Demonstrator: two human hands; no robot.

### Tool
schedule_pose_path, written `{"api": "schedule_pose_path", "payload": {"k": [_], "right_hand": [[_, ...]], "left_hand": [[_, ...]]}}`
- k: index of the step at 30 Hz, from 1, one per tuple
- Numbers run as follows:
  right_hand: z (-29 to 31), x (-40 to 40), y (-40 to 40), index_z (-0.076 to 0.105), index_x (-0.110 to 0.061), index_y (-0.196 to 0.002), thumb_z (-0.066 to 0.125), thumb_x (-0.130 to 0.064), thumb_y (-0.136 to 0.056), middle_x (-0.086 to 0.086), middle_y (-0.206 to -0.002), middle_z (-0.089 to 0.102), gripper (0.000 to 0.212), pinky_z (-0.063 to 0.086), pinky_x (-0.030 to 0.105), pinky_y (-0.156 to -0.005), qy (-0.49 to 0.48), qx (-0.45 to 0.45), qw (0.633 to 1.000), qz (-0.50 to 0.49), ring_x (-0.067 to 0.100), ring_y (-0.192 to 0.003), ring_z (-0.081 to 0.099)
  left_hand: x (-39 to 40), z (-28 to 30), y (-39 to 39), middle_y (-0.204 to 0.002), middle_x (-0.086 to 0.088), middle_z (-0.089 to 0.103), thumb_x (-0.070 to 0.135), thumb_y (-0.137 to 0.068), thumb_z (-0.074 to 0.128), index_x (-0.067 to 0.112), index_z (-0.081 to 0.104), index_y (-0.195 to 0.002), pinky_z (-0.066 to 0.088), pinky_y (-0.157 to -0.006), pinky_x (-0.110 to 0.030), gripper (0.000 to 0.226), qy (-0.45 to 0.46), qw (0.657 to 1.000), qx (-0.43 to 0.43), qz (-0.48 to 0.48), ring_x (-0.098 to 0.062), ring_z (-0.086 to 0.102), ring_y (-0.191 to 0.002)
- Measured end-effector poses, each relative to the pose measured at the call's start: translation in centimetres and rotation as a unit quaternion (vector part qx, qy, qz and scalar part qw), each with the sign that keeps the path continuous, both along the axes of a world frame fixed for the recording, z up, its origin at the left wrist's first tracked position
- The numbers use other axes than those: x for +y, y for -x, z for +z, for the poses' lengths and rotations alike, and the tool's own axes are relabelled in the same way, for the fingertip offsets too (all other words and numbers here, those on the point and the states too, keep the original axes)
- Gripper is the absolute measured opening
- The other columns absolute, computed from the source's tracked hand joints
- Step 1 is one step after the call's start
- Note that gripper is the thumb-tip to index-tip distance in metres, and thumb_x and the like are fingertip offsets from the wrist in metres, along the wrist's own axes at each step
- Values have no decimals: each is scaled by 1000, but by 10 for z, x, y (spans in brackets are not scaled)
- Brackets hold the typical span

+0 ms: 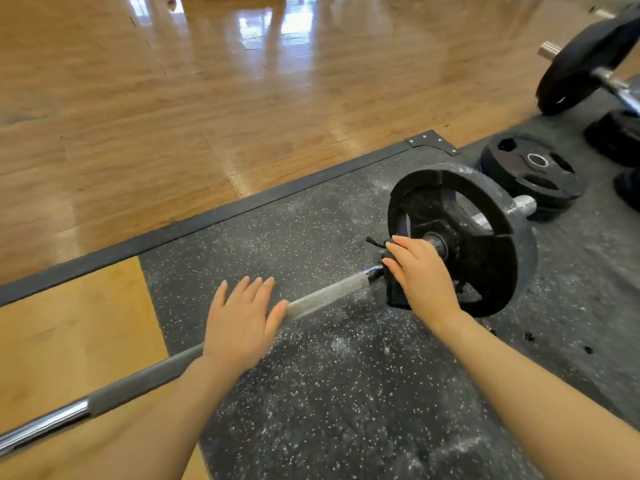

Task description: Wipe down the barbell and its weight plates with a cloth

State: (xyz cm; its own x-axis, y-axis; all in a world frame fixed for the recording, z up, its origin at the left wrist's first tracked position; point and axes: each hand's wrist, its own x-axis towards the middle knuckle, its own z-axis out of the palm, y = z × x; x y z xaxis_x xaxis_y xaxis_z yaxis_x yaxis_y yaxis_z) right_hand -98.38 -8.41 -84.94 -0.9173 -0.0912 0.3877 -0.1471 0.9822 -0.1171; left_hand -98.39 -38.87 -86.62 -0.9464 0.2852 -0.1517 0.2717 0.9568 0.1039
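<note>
A barbell (322, 297) lies across the speckled rubber mat, running from lower left up to a black weight plate (485, 244) that is dusty with chalk. My left hand (242, 320) rests flat on the knurled shaft with straight fingers. My right hand (420, 271) presses a dark cloth (393, 289) against the bar just inside the plate, its fingers laid over the cloth. The bar's sleeve end (523, 204) sticks out beyond the plate.
Loose black plates (533, 171) lie stacked flat on the mat behind the loaded plate. A second barbell with a plate (585, 60) stands at the upper right. A wooden platform panel (76, 341) is at the left, polished wood floor beyond. Chalk dust covers the mat.
</note>
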Motion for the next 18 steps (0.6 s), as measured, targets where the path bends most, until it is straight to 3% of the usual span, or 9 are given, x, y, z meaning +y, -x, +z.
{"api": "schedule_pose_path", "payload": {"k": [8,11,18], "right_hand": [[130,-29,-70,69,1,-109,75,-13,-83,15,-110,69,30,53,42,-89,15,-67,997,-27,32,-98,64],[200,-38,-90,70,2,-106,77,-10,-80,16,-108,69,29,55,43,-87,33,-82,995,-38,33,-96,66],[378,-46,-122,71,2,-103,80,-9,-76,15,-106,70,31,55,39,-87,61,-76,994,-42,32,-95,66]], "left_hand": [[-22,169,-10,-157,0,29,61,-90,-6,23,33,-150,4,-120,-44,81,-35,999,-3,-10,-19,16,-148],[-20,250,-19,-160,-1,23,59,-92,-4,24,34,-149,-1,-119,-43,77,-11,1000,-6,-14,-20,11,-149],[10,422,-48,-161,-1,18,54,-99,26,33,34,-149,-4,-118,-44,55,-27,996,-29,-75,-21,10,-149]]}}
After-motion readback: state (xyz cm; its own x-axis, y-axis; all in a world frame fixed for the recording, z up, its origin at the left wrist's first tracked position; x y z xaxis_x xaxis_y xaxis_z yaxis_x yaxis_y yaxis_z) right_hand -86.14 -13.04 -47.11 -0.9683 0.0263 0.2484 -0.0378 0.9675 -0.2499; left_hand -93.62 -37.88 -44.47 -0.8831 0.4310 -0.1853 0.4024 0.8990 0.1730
